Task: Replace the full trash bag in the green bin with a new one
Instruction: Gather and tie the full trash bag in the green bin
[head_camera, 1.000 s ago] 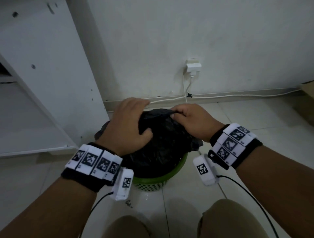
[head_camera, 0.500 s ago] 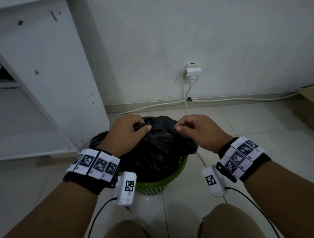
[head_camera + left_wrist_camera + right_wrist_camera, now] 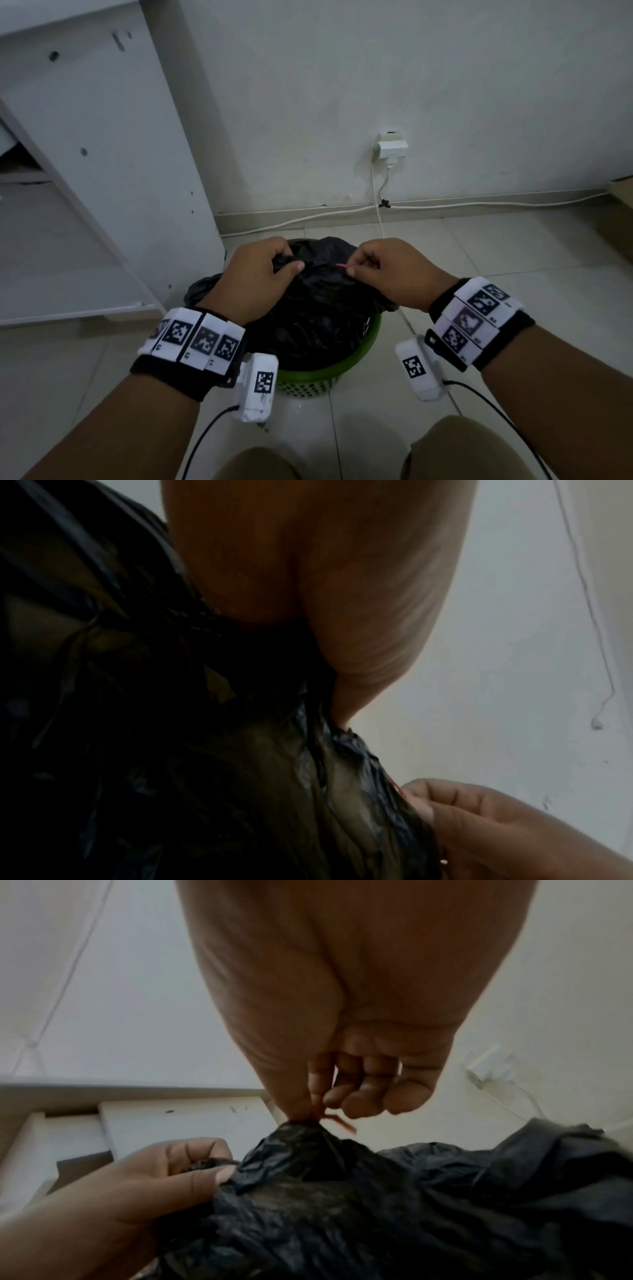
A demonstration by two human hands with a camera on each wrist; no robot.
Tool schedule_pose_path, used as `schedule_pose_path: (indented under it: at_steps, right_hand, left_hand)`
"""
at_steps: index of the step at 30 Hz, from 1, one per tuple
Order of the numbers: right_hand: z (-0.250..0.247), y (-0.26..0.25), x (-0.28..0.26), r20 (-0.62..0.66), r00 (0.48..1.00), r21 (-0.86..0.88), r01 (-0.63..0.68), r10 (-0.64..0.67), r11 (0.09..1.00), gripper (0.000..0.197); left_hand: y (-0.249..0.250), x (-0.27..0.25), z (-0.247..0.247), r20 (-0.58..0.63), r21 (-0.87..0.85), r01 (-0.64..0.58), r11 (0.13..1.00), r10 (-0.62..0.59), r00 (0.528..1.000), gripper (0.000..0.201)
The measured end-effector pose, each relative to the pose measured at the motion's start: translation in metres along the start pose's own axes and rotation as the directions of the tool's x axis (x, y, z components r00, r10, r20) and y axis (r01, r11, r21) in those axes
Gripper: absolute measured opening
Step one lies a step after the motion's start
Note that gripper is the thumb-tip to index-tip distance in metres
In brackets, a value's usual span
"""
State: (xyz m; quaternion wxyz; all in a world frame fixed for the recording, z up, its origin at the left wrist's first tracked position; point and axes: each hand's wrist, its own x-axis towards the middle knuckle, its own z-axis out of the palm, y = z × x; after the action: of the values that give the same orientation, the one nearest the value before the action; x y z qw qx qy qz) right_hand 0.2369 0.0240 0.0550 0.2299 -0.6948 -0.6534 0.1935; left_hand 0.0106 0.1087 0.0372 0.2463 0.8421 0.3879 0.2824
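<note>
A full black trash bag (image 3: 322, 308) bulges out of a small green perforated bin (image 3: 346, 363) on the tiled floor. My left hand (image 3: 270, 270) grips a bunched fold of the bag's top between thumb and curled fingers. My right hand (image 3: 373, 267) pinches the bag's rim together with a thin red drawstring (image 3: 342, 265). In the right wrist view the red drawstring (image 3: 339, 1122) sticks out from under my thumb and forefinger, above the gathered bag (image 3: 377, 1204). The left wrist view shows the dark bag (image 3: 205, 750) under my palm.
A white cabinet (image 3: 102, 154) stands close on the left of the bin. On the wall behind, a white plug (image 3: 392, 147) feeds cables (image 3: 479, 204) along the skirting. My knees (image 3: 455, 448) are at the bottom edge. Tiled floor lies to the right.
Both hands moved from pressing on the bag's top to pinching its gathered rim. The right hand now holds a red drawstring. The head view has tilted up.
</note>
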Motion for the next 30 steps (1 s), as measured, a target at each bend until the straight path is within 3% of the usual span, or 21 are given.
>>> schedule_pose_path:
  at_steps: [5, 7, 10, 12, 14, 15, 16, 18, 21, 22, 25, 26, 27, 28, 29, 30]
  right_hand:
    - [-0.007, -0.004, 0.002, -0.142, 0.989, -0.046, 0.035, -0.041, 0.998, 0.014]
    - [-0.009, -0.012, 0.003, -0.191, 0.981, 0.080, 0.029, -0.013, 0.996, 0.012]
    - [-0.009, -0.029, 0.002, -0.236, 0.970, 0.248, 0.112, -0.052, 0.962, 0.008]
    - [-0.010, -0.036, 0.004, -0.299, 0.947, 0.237, 0.189, -0.113, 0.953, 0.006]
    - [-0.011, -0.042, 0.007, -0.354, 0.928, 0.251, 0.218, -0.120, 0.943, 0.004]
    - [-0.011, -0.044, 0.008, -0.373, 0.923, 0.287, 0.211, -0.094, 0.934, 0.005]
    - [-0.011, -0.045, 0.009, -0.377, 0.925, 0.353, 0.197, -0.053, 0.915, 0.008]
    - [-0.011, -0.048, 0.009, -0.334, 0.942, 0.553, 0.174, 0.026, 0.815, 0.013]
    - [-0.010, -0.048, 0.007, -0.258, 0.954, 0.796, 0.119, 0.154, 0.594, 0.016]
    - [-0.009, -0.046, 0.008, -0.244, 0.950, 0.859, 0.118, 0.195, 0.499, 0.018]
    - [-0.007, -0.042, 0.011, -0.150, 0.962, 0.988, 0.137, 0.228, 0.073, 0.021]
    - [-0.005, -0.040, 0.012, -0.131, 0.965, 0.991, 0.135, 0.226, -0.001, 0.021]
    - [-0.003, -0.038, 0.012, -0.117, 0.967, 0.992, 0.123, 0.224, -0.012, 0.020]
    - [-0.001, -0.035, 0.012, -0.113, 0.967, 0.994, 0.107, 0.227, 0.038, 0.019]
    - [0.003, -0.032, 0.011, -0.131, 0.965, 0.981, 0.094, 0.227, 0.167, 0.019]
    - [0.006, -0.028, 0.010, -0.177, 0.961, 0.920, 0.085, 0.212, 0.383, 0.018]
  left_hand:
    - [0.001, 0.002, -0.006, 0.087, 0.225, 0.037, 0.974, -0.058, 0.995, 0.010]
    - [0.007, 0.003, -0.008, 0.139, 0.163, 0.009, 0.987, -0.032, 0.990, 0.028]
    - [0.025, 0.006, -0.005, 0.214, -0.161, 0.010, 0.987, 0.025, 0.977, 0.073]
    - [0.038, 0.007, 0.005, 0.221, -0.488, 0.076, 0.869, 0.039, 0.975, 0.083]
    - [0.048, 0.009, 0.016, 0.238, -0.731, 0.154, 0.665, 0.037, 0.971, 0.072]
    - [0.053, 0.009, 0.020, 0.229, -0.780, 0.161, 0.605, 0.037, 0.973, 0.060]
    - [0.057, 0.009, 0.022, 0.208, -0.786, 0.145, 0.602, 0.037, 0.977, 0.047]
    - [0.062, 0.010, 0.024, 0.164, -0.707, 0.090, 0.701, 0.039, 0.986, 0.031]
    - [0.051, 0.013, 0.029, 0.136, -0.580, 0.024, 0.814, 0.067, 0.988, 0.042]
    - [0.045, 0.014, 0.030, 0.126, -0.539, 0.002, 0.843, 0.079, 0.989, 0.045]
    - [0.027, 0.015, 0.032, 0.111, -0.375, -0.064, 0.925, 0.114, 0.987, 0.036]
    - [0.022, 0.015, 0.032, 0.120, -0.310, -0.089, 0.947, 0.132, 0.984, 0.032]
    - [0.017, 0.015, 0.032, 0.134, -0.237, -0.123, 0.964, 0.157, 0.978, 0.031]
    - [0.013, 0.016, 0.032, 0.151, -0.151, -0.165, 0.975, 0.188, 0.971, 0.031]
    - [0.009, 0.016, 0.033, 0.169, -0.058, -0.215, 0.975, 0.222, 0.960, 0.032]
    - [0.005, 0.016, 0.035, 0.186, 0.030, -0.268, 0.963, 0.258, 0.948, 0.033]
